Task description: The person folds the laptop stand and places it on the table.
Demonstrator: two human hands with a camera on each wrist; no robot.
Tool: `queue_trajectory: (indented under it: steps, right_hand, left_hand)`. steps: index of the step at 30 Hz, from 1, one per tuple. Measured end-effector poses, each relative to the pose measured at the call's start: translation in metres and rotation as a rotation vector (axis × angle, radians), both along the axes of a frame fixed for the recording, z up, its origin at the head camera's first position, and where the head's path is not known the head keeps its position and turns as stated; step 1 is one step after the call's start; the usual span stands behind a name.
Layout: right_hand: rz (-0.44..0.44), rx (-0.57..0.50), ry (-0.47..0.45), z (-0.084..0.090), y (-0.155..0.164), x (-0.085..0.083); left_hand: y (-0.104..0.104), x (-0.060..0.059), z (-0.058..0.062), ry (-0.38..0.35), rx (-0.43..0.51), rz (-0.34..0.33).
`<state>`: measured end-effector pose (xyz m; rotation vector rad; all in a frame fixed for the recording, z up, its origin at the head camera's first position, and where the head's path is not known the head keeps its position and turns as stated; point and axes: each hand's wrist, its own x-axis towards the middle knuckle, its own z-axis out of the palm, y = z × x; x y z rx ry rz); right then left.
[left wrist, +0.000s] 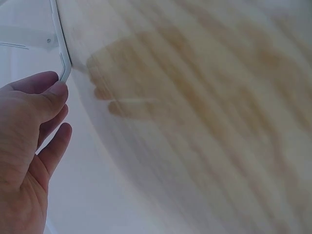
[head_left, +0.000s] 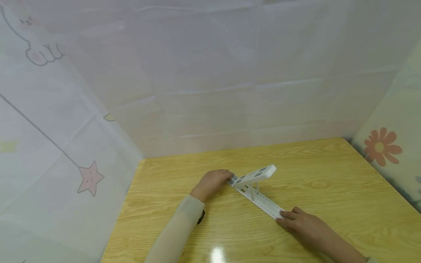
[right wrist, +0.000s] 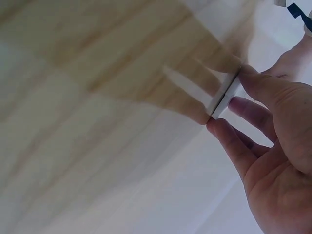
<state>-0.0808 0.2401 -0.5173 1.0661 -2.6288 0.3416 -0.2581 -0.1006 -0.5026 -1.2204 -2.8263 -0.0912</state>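
A white folding stand (head_left: 263, 203) lies slantwise on the wooden table, its long slotted base low along the tabletop. Its tilted panel (head_left: 258, 174) with grey pads is propped up on thin struts. At the far left end, by a grey pad, my left hand (head_left: 212, 182) grips the base. In the left wrist view, thumb and forefinger pinch the stand's thin bent edge (left wrist: 65, 63), and the other fingers are off it. My right hand (head_left: 304, 224) holds the near right end. The right wrist view has thumb and fingertips on either side of that narrow end (right wrist: 226, 95).
The wooden table (head_left: 329, 175) reaches back to a pale cloth backdrop (head_left: 204, 91), with patterned sheets at the left and right. A dark band (head_left: 201, 217) sits at the left wrist. Light glares off the table's front.
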Motion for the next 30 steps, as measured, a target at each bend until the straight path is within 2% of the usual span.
queue_trajectory:
  steps: [11, 18, 25, 30]
  right_hand:
    - [0.018, -0.014, 0.047, 0.000, -0.014, 0.008]
    - [0.014, 0.036, 0.037, 0.000, -0.015, 0.012]
    - [0.048, 0.027, 0.054, -0.001, -0.007, 0.016]
    - [0.064, 0.049, 0.060, -0.001, -0.001, 0.015]
  left_hand:
    - [0.002, -0.006, -0.001, -0.002, 0.034, -0.021]
    - [0.002, -0.007, -0.003, -0.022, 0.048, 0.003]
    - [0.002, -0.008, -0.009, -0.198, 0.223, 0.158]
    - [0.006, -0.003, -0.008, -0.262, 0.291, 0.227]
